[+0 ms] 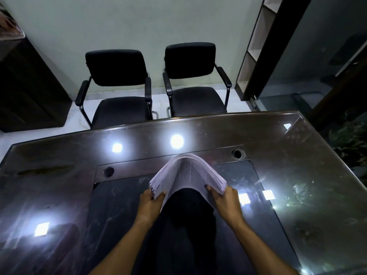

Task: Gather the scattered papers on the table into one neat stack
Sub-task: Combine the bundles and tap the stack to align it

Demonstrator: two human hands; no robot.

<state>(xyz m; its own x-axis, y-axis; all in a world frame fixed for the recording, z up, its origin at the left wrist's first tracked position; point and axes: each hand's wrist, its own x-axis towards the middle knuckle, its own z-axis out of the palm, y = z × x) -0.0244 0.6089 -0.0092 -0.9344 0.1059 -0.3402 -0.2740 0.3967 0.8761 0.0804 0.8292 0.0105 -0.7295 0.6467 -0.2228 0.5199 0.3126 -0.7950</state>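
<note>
Thick stack of white printed papers [187,173], bowed upward into an arch above the centre of the dark glossy glass-topped desk [278,155]. Left hand [152,201] grips the stack's left edge, thumb on the underside; right hand [226,199] grips the right edge likewise. Rows of fine print cover the underside of the sheets, too small to read. Two round cable holes [237,154] pierce the desk. Beyond the far edge stand two black padded armchairs [190,76].
</note>
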